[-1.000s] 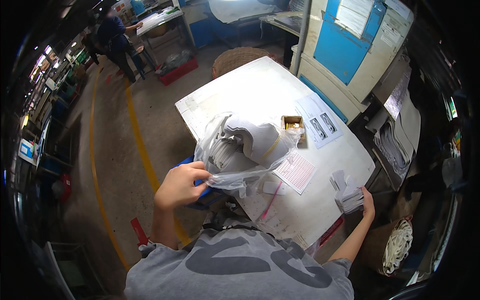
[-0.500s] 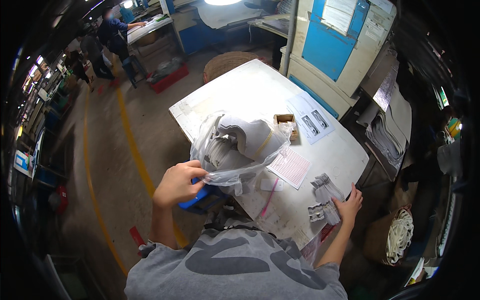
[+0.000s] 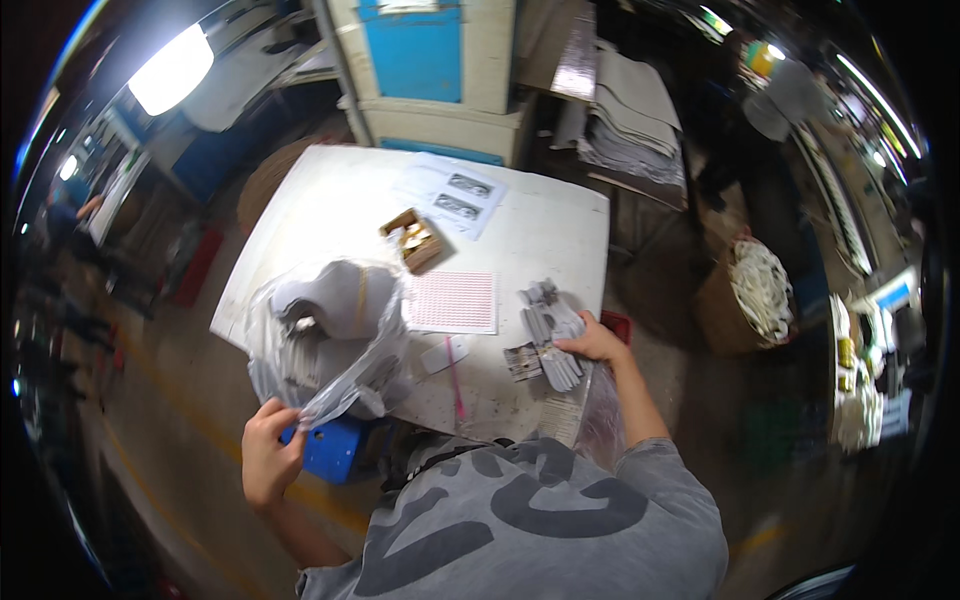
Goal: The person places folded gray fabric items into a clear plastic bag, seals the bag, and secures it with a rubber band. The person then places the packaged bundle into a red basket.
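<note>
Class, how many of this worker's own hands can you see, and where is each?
2: the left hand pinches the clear plastic bag; the right hand touches the grey pieces. Some right fingers are hidden.

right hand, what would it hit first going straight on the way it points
The grey pieces lying just ahead of the right hand, which seems to touch them, though depth is unclear.
</note>
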### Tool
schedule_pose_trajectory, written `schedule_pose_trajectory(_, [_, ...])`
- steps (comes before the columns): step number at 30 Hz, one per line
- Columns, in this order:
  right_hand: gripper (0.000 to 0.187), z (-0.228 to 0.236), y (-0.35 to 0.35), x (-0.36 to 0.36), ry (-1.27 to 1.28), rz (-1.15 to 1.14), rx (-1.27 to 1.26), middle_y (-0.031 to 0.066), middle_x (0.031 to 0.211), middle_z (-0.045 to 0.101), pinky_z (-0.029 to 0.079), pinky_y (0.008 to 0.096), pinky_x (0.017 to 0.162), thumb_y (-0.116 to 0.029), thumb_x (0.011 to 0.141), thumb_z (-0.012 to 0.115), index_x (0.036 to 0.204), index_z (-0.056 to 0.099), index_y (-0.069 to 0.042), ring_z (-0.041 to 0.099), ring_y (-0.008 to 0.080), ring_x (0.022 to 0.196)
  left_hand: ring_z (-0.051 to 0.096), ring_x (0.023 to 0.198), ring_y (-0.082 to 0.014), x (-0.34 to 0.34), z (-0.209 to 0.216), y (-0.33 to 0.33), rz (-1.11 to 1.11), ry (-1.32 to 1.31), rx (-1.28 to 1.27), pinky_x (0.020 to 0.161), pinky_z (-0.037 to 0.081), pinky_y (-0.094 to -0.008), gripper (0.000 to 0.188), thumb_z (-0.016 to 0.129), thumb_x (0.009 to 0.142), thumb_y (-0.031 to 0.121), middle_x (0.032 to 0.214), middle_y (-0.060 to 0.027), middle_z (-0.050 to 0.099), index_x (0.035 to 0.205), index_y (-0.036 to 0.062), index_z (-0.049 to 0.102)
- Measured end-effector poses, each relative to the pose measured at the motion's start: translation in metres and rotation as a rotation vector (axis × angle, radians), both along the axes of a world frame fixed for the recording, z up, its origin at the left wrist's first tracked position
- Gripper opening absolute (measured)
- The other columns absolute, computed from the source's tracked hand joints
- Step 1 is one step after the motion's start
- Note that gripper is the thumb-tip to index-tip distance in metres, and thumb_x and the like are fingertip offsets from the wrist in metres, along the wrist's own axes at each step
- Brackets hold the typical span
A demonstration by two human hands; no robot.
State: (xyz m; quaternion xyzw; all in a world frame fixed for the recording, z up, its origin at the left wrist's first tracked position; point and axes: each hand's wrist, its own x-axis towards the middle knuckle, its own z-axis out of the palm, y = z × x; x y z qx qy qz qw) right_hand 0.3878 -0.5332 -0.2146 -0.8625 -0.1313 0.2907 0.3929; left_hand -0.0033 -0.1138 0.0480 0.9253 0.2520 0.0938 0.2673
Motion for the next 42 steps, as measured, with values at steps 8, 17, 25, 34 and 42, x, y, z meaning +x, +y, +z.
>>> schedule_pose_trajectory(8, [0.068,-0.040,-0.029,-0.056,0.209,-0.424,0.609,0.0068,0.126,0.072,0.054,0.0332,0.102,-0.031,0.089,0.090,0.143,0.061,-0.001,0.068,0.0163,0.116,0.056,0.066,-0.0286,0.002,-0.005,0.007,-0.078,-0.009,0.005,0.062,0.043,-0.0393,0.016,0.074,0.082,0.004,0.078,-0.0152,0.055,0.096,-0.0034,0.077])
schedule_pose_trajectory(17, [0.074,0.012,0.010,-0.074,0.376,-0.329,1.147,0.0127,0.143,0.067,0.054,0.0429,0.111,-0.050,0.100,0.068,0.152,0.055,0.001,0.066,0.0261,0.130,0.064,0.072,-0.0325,-0.003,0.002,0.013,-0.123,0.005,0.056,0.067,0.050,-0.0424,0.017,0.076,0.084,0.011,0.083,-0.0144,0.061,0.099,0.0048,0.081])
schedule_pose_trajectory(25, [0.081,0.194,0.156,-0.062,-0.035,-0.107,1.234,0.0141,0.134,0.068,0.057,0.0354,0.101,-0.035,0.093,0.087,0.152,0.050,0.005,0.070,0.0224,0.118,0.066,0.074,-0.0280,-0.011,0.008,0.008,-0.082,0.037,0.000,0.070,0.052,-0.0390,0.031,0.078,0.089,0.011,0.086,-0.0108,0.063,0.119,0.0162,0.084])
schedule_pose_trajectory(34, [0.093,0.278,0.290,-0.136,-1.075,0.475,0.727,0.0209,0.133,0.069,0.059,0.0440,0.101,-0.023,0.068,0.096,0.149,0.057,0.000,0.070,0.0381,0.122,0.074,0.078,-0.0250,-0.011,0.022,0.012,-0.188,-0.076,0.226,0.073,0.058,-0.0366,0.023,0.081,0.084,0.013,0.093,-0.0033,0.075,0.106,0.0169,0.086])
schedule_pose_trajectory(42, [0.097,0.256,0.309,-0.190,-1.183,0.951,0.387,0.0218,0.164,0.045,0.043,0.0652,0.116,-0.028,0.073,0.096,0.158,0.050,-0.015,0.048,0.0426,0.149,0.071,0.068,-0.0275,-0.010,0.028,0.028,-0.209,-0.203,0.290,0.061,0.056,-0.0394,0.006,0.082,0.084,0.018,0.082,-0.0030,0.073,0.088,0.0141,0.083])
